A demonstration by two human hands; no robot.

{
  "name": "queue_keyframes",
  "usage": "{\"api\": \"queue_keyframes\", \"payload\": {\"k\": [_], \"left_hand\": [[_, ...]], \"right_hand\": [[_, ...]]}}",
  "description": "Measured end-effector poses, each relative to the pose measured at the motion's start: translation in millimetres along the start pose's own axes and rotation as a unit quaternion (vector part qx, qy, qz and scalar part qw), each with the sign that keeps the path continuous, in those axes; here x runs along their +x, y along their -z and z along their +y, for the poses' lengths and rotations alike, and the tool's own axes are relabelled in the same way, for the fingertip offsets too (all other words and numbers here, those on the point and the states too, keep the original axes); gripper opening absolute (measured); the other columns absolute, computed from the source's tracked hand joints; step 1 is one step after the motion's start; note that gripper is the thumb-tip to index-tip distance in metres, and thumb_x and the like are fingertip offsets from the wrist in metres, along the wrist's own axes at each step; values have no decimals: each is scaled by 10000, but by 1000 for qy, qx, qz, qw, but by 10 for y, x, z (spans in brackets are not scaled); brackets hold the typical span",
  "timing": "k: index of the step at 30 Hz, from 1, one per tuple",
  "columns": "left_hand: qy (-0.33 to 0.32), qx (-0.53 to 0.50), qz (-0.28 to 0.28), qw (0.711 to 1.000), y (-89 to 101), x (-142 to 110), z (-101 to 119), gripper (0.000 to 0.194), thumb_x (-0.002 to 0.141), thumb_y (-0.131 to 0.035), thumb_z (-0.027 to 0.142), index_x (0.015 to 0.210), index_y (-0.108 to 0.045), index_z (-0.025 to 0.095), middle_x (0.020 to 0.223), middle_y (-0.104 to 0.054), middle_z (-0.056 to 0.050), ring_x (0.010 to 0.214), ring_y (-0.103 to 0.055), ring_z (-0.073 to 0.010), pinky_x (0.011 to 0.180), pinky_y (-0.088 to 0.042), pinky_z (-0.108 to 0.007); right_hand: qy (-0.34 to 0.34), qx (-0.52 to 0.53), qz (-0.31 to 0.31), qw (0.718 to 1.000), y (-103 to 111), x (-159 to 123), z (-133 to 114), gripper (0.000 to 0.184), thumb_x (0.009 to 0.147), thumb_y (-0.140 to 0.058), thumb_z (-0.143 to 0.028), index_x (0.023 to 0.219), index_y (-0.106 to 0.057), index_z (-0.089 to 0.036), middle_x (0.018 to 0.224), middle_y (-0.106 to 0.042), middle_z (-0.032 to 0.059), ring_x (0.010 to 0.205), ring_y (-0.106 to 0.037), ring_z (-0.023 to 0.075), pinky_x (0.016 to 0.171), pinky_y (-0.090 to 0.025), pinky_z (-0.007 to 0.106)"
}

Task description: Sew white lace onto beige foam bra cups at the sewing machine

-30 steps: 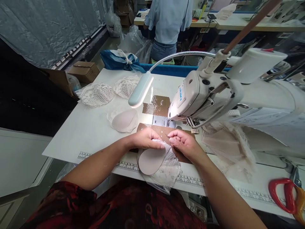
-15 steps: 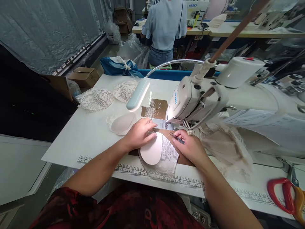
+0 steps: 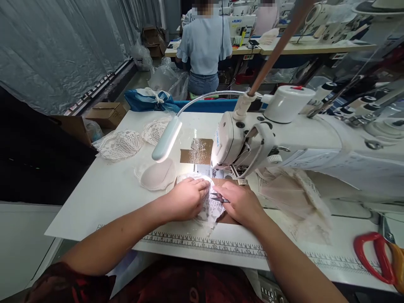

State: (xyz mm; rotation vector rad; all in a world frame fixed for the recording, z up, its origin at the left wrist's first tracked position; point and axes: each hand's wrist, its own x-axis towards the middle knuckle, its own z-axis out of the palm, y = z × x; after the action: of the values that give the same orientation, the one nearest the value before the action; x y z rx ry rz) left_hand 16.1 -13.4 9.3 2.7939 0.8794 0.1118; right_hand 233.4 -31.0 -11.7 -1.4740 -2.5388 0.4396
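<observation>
A white lace bra cup (image 3: 210,212) lies in front of the sewing machine's needle area, partly covered by my hands. My left hand (image 3: 188,198) is closed on its left part, fingers together near the upper edge. At the cup's right side, my right hand (image 3: 240,203) keeps a pair of small thread snips (image 3: 221,198) in its grip, the pointed blades directed left over the lace. That hand's thumb and finger touch the lace near my left fingertips. The sewing machine (image 3: 233,141) stands just beyond both hands.
Left of my hands lies a loose padded cup (image 3: 157,174); further back are more lace cups (image 3: 118,145). A lamp (image 3: 167,139) hangs over the table. Sheer fabric (image 3: 292,198) and red-handled scissors (image 3: 375,256) lie at right. A person (image 3: 203,46) sits ahead.
The cup, earlier with its smooth pad side showing, now shows lace upward. My left hand has moved onto it, and my right hand has come left with the snips. The view has shifted slightly.
</observation>
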Motion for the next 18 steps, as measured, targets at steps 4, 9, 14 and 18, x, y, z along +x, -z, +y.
{"api": "queue_keyframes", "payload": {"k": [4,9,14,18], "left_hand": [[-35,-7,2,999,3,77,-185,499,797,-491,193,1279,-556,84,1369,-517,-144,1217,-527,-271,1021,-439,-389],[-58,-51,4,997,-50,132,-329,554,768,-506,194,1313,-529,95,1381,-505,-142,1256,-498,-258,1057,-414,-392],[-70,-71,18,995,-46,163,-415,531,777,-495,165,1303,-542,113,1378,-512,-123,1268,-491,-242,1080,-401,-390],[-79,-72,50,993,-58,187,-448,425,846,-477,182,1253,-585,127,1345,-545,-118,1244,-516,-235,1060,-427,-392]], "right_hand": [[-27,-59,9,998,-21,11,-18,490,764,-471,-139,1222,-621,-228,938,-676,57,779,-594,192,629,-387,277],[-54,-62,31,996,-11,34,-61,400,765,-475,-144,1098,-667,-252,959,-703,41,792,-605,182,622,-381,265],[-62,-71,43,995,-28,52,-85,390,750,-473,-119,1061,-673,-244,932,-701,33,736,-593,175,584,-364,271],[-48,-80,46,995,-43,39,-63,392,757,-476,-125,1082,-668,-232,921,-694,40,692,-564,171,565,-352,281]]}}
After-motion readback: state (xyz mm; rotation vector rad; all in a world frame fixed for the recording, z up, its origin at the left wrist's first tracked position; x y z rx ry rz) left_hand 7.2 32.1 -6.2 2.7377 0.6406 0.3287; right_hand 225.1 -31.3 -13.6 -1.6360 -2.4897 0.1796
